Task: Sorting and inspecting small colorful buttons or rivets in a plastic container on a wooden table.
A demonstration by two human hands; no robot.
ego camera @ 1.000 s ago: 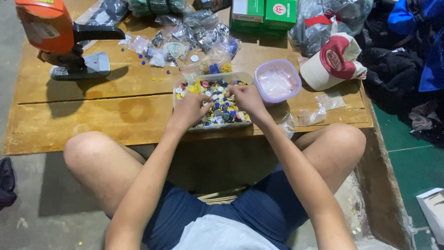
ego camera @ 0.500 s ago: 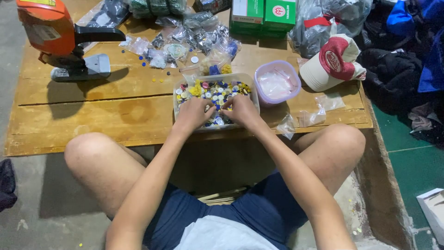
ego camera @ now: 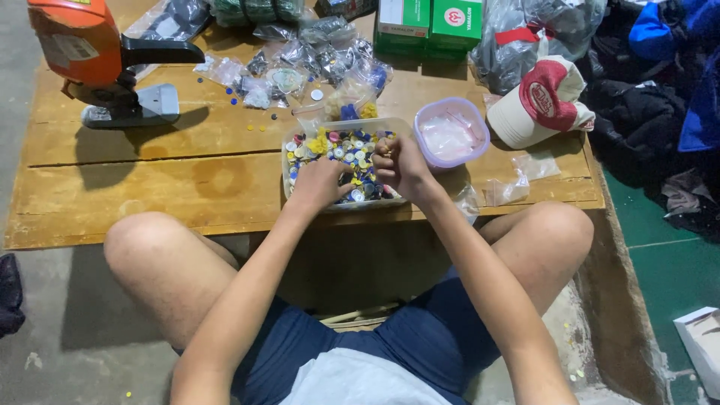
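a low wooden plank table (ego camera: pixel 150 180) is carrying everything, the person sitting at its near edge. an orange and black power tool (ego camera: pixel 90 52) is standing at the far left corner; a heap of small clear plastic bags (ego camera: pixel 315 52) is lying along the far edge. a red and cream cap (ego camera: pixel 540 101) is resting toward the right edge, with a round lilac-rimmed plastic tub (ego camera: pixel 450 135) just beside it. at the near edge a clear rectangular plastic tray (ego camera: pixel 294 142) is holding mixed coloured buttons (ego camera: pixel 345 150). the left hand (ego camera: pixel 322 184) is resting in the buttons, fingers curled; what it is gripping cannot be told. the right hand (ego camera: pixel 401 165) is hovering above them, fingertips pinched together on something too small to identify. judgement: the tray is sitting close to the near edge, so a push from either hand could be spilling buttons onto the floor.
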